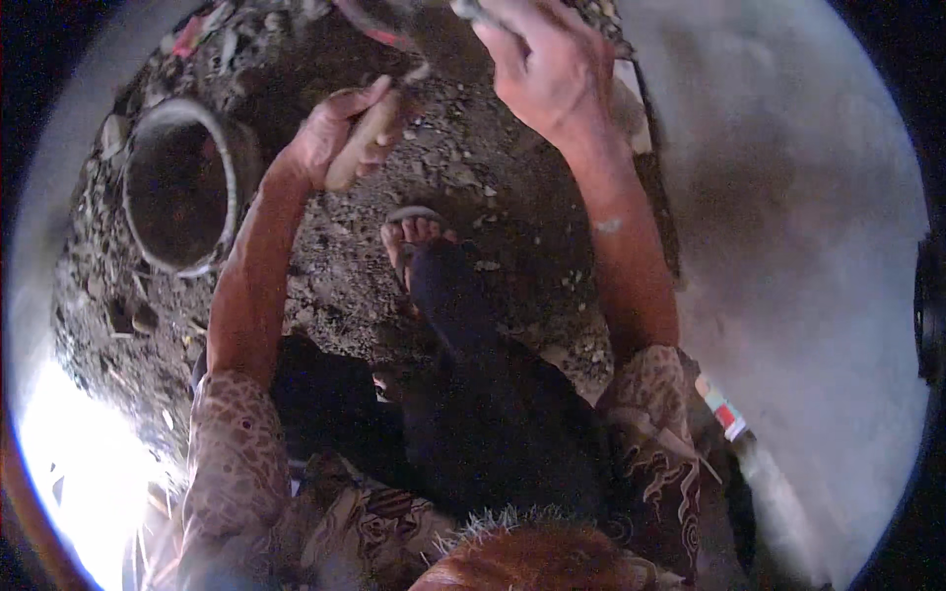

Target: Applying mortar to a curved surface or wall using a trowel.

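My left hand (330, 133) is wrapped round the pale wooden handle (363, 143) of a tool. A thin neck leads from the handle's far end into shadow, so the tool's head cannot be made out. Farther up and to the right, my right hand (552, 64) is closed, partly cut off by the top edge of the view. A small greyish end pokes out by its fingers; what it belongs to is hidden. Between the hands at the top lies a dark round shape with a reddish rim (384, 37), only partly in view.
A round bucket with a pale rim (232, 172) stands left of my left forearm on rubble-strewn ground (335, 246). My sandalled foot (419, 231) is below the hands. On the right runs a smooth grey surface (788, 197), with a paintbrush-like object (724, 409) near my right sleeve.
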A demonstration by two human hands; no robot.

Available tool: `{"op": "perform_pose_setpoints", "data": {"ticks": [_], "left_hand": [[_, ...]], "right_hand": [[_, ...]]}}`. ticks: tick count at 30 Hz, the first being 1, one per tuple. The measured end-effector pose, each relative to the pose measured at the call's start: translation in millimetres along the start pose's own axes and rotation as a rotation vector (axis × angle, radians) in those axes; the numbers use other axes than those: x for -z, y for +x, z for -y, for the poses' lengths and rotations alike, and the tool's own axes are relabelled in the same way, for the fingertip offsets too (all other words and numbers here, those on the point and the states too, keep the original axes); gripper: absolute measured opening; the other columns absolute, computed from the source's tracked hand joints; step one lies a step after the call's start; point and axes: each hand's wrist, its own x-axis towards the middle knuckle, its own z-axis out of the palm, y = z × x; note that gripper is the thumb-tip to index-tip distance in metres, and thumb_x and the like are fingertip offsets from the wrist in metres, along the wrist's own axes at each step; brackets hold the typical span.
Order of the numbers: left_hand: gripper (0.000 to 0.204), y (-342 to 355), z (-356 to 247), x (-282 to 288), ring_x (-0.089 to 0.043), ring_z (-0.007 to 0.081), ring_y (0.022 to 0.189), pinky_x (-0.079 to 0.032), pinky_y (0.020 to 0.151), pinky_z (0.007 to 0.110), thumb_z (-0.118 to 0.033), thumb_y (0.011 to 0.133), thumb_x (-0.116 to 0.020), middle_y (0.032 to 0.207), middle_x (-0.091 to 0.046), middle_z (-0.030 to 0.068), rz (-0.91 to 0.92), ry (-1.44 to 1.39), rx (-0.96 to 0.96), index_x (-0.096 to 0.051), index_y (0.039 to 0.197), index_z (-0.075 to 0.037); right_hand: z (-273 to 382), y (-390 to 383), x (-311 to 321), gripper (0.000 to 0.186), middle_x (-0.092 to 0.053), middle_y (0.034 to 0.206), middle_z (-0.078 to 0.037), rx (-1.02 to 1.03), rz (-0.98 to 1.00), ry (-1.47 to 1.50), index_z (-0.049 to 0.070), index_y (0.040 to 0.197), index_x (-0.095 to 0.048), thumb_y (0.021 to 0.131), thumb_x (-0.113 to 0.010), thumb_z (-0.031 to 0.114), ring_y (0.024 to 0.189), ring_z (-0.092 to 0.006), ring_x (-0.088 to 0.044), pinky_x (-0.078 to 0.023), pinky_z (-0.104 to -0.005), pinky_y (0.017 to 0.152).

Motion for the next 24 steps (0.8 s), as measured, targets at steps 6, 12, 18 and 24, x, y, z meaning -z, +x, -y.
{"op": "perform_pose_setpoints", "data": {"ticks": [6, 12, 18, 24], "left_hand": [[0.045, -21.5, -35.5, 5.4, -0.048, 0.0074, 0.049, -0.040, 0.040, 0.021, -0.048, 0.102, -0.048, 0.073, -0.054, -0.0001, -0.098, 0.023, -0.249, -0.060, 0.118, -0.007], [0.037, -105.9, -48.7, 2.5, -0.058, 0.0098, 0.062, -0.048, 0.052, 0.023, -0.038, 0.102, -0.052, 0.085, -0.062, 0.0023, -0.496, 0.182, -0.538, -0.063, 0.118, -0.007], [0.032, -232.1, -33.2, 34.4, -0.054, 0.0079, 0.064, -0.044, 0.054, 0.022, -0.026, 0.099, -0.060, 0.085, -0.062, -0.0008, -0.887, 0.487, -0.581, -0.064, 0.122, -0.005], [0.041, -296.8, 21.5, 70.1, -0.041, 0.0034, 0.058, -0.031, 0.050, 0.019, -0.031, 0.095, -0.068, 0.076, -0.054, -0.0057, -1.164, 0.738, -0.423, -0.064, 0.126, -0.006]], "right_hand": [[7.9, 22.6, 11.5, 0.027, -0.066, 0.086, -0.014, 0.045, -0.595, 0.087, -0.007, 0.116, -0.059, 0.101, -0.056, 0.015, 0.073, -0.0124, -0.062, -0.050, -0.0273, 0.062], [-30.1, -37.2, -32.4, 0.026, -0.068, 0.089, -0.015, -0.615, 0.346, -0.385, 0.005, 0.101, -0.071, 0.094, -0.062, 0.029, 0.080, -0.0371, -0.067, -0.053, -0.0467, 0.070], [-119.0, -135.7, 30.9, 0.053, -0.063, 0.109, -0.030, -0.959, 0.189, -0.552, -0.004, 0.116, -0.060, 0.094, -0.060, 0.044, 0.107, -0.0416, -0.062, -0.046, -0.0537, 0.092], [-184.0, -218.4, 58.0, 0.077, -0.064, 0.103, -0.035, -0.845, 0.535, -0.741, -0.007, 0.119, -0.056, 0.081, -0.070, 0.058, 0.093, -0.0489, -0.065, -0.052, -0.0544, 0.085]]}}
